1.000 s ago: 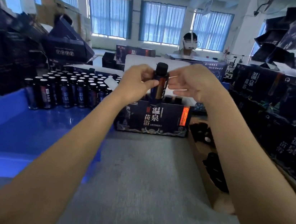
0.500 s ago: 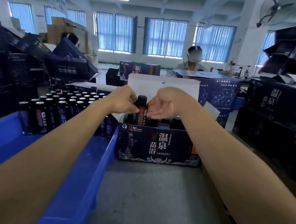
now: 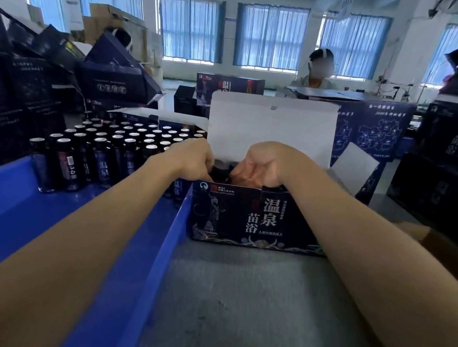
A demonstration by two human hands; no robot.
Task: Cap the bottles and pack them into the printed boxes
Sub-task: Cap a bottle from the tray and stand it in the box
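Head cam: left hand point(image 3: 194, 159) has its fingers curled down onto the black cap of the bottle point(image 3: 220, 169). The right hand point(image 3: 260, 167) is cupped just beside it with fingers bent, can't tell if it's really gripping. A second ago that bottle was up above the printed box point(image 3: 245, 219), now it's sunk in with only the cap showing, so I'd call this one packed. Loads of silver-topped bottles point(image 3: 115, 141) are waiting in the blue tray point(image 3: 41, 221) on the left
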